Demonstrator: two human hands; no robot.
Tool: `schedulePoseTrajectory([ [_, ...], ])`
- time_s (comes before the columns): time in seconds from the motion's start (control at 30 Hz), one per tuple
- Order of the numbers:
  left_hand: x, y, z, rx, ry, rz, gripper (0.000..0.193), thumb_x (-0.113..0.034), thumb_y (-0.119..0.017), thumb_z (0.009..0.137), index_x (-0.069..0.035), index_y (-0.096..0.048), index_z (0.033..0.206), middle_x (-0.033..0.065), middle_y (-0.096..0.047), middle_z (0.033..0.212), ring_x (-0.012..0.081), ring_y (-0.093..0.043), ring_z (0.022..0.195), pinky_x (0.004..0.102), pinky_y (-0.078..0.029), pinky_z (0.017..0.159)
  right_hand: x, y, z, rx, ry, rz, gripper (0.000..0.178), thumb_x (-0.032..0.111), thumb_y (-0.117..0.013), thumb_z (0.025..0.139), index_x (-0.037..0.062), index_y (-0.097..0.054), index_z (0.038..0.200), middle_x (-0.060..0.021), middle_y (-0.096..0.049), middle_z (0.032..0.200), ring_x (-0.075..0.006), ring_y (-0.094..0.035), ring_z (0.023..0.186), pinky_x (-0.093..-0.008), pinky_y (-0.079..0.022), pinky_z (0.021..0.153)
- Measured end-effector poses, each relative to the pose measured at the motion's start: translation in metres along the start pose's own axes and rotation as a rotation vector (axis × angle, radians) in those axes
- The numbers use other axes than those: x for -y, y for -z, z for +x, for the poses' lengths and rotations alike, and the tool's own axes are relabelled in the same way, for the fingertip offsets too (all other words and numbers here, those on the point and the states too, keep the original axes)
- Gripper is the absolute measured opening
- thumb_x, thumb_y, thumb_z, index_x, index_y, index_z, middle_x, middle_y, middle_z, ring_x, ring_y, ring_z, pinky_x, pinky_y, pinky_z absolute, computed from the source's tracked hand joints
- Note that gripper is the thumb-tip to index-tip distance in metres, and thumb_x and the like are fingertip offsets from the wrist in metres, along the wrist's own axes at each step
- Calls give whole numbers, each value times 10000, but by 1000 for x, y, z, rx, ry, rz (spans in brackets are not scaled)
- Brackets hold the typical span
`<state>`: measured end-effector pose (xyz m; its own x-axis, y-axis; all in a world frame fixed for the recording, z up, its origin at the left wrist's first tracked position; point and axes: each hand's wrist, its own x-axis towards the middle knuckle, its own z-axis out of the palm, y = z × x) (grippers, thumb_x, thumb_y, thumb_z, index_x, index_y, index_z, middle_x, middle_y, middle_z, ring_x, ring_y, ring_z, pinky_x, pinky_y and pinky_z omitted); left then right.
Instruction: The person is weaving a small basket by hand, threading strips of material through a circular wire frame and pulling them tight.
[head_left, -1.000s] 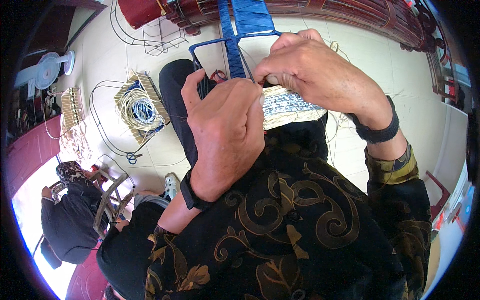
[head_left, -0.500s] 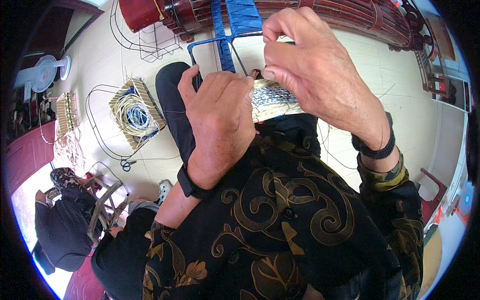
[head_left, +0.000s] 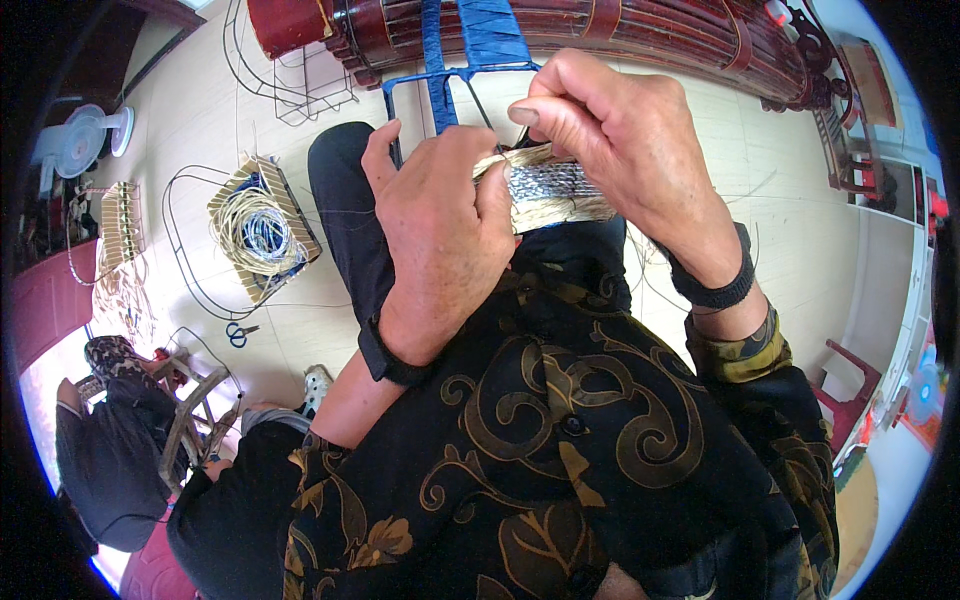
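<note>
Across my lap lies a woven piece (head_left: 560, 182) of cream strands with a silver band along its middle. My left hand (head_left: 440, 215) is closed on its left end, thumb along the edge and fingers curled over the far side. Just above the weave, my right hand (head_left: 640, 150) is closed in a pinch, thumb against the curled forefinger. Whatever it pinches is too fine to make out. A blue-wrapped frame (head_left: 497, 35) with thin legs stands just beyond both hands.
On the floor to the left are a coil of cream and blue cord (head_left: 262, 232) on a slatted holder, scissors (head_left: 238, 334) and bent wire frames. A dark red carved wooden piece (head_left: 520, 30) spans the far side. At lower left, another person sits beside a wooden stool (head_left: 190, 415).
My right hand has come nearer and its fingers have drawn closer together. More of the silver band shows between my hands. The left hand keeps its hold, and the whole view has shifted slightly.
</note>
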<state>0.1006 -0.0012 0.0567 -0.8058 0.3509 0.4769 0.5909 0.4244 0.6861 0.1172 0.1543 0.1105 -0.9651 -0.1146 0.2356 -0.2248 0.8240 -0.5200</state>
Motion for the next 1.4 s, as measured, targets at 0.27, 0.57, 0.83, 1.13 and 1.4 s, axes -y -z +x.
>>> schedulePoseTrajectory([
  [0.27, 2, 2, -2, 48, -85, 29, 108, -33, -649, 719, -77, -605, 807, 66, -611, 788, 233, -593, 780, 425, -344, 936, -7, -10, 1, -111, 56, 249, 198, 158, -568, 883, 60, -615, 1050, -19, -611, 682, -91, -602, 650, -211, -488, 594],
  [0.57, -3, -3, 0, 30, -72, 12, 94, -19, -641, 706, -60, -586, 771, 68, -591, 725, 235, -588, 737, 430, -352, 921, 13, -18, 4, 13, -415, 1338, 339, 214, -428, 953, 19, -339, 1215, -37, -508, 713, -141, -465, 638, -267, -399, 612],
  [0.83, 1, -10, 0, -95, -97, -23, 117, 42, -587, 635, -53, -543, 687, 48, -547, 639, 214, -555, 643, 414, -332, 902, 34, -23, 8, -113, -357, 1125, 167, 144, -491, 911, 3, -581, 908, 70, -389, 558, -15, -280, 462, -190, -244, 436],
  [1.13, 8, 2, -9, 15, -61, -132, 135, -51, -657, 675, -40, -565, 773, 73, -556, 700, 282, -546, 734, 400, -351, 863, 55, -36, 4, -162, -265, 938, 137, 116, -514, 872, 8, -552, 797, -70, -587, 614, -115, -558, 553, -266, -453, 520],
  [1.4, 30, 16, -11, 77, 170, -272, 265, -58, -608, 761, -24, -550, 1018, 110, -572, 917, 296, -528, 957, 414, -368, 907, 20, -26, 5, -90, 99, 857, 201, 159, -492, 893, 51, -570, 1044, -121, -635, 835, -202, -624, 687, -319, -488, 591],
])
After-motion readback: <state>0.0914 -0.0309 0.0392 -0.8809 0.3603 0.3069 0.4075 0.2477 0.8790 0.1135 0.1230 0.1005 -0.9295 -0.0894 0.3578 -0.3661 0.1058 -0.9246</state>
